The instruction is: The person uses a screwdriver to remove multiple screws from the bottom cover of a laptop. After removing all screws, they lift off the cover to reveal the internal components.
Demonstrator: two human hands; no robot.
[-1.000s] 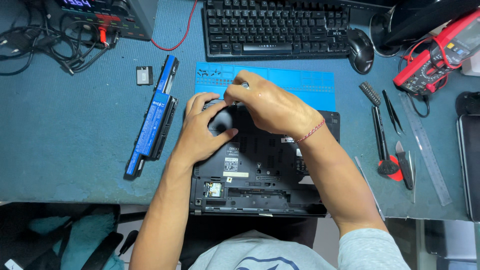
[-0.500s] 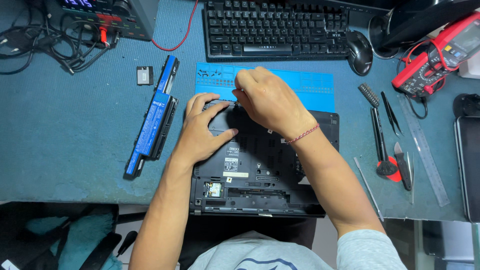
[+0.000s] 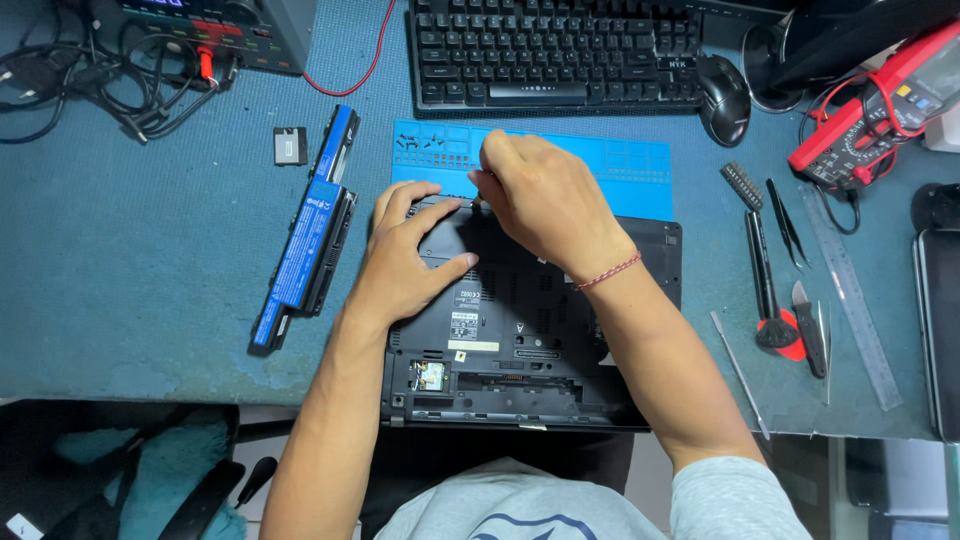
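1. The laptop [image 3: 530, 330] lies bottom-up at the centre of the frame on the table [image 3: 150, 260], its long axis running left to right and its empty battery bay at the lower edge.
2. The left hand [image 3: 405, 260] rests flat on the upper left part of the laptop base, fingers spread and open, thumb pointing right; it grips nothing.
3. The right hand [image 3: 545, 200] sits at the upper edge of the laptop, just right of the left hand, fingers curled together and pinched at the tips. A small thing may be held there; it is too small to identify.
4. Both hands meet at the upper left corner of the laptop; the right hand is the nearer to the blue mat [image 3: 640, 170] directly above.
5. Small screws [image 3: 425, 143] lie in the mat's upper left trays.
6. The battery [image 3: 310, 230] lies to the left, long axis near vertical, well clear of the hands.
7. Tools [image 3: 775, 260] lie at right; keyboard [image 3: 550, 50] and mouse [image 3: 724, 98] lie above. Nothing obstructs the hands.
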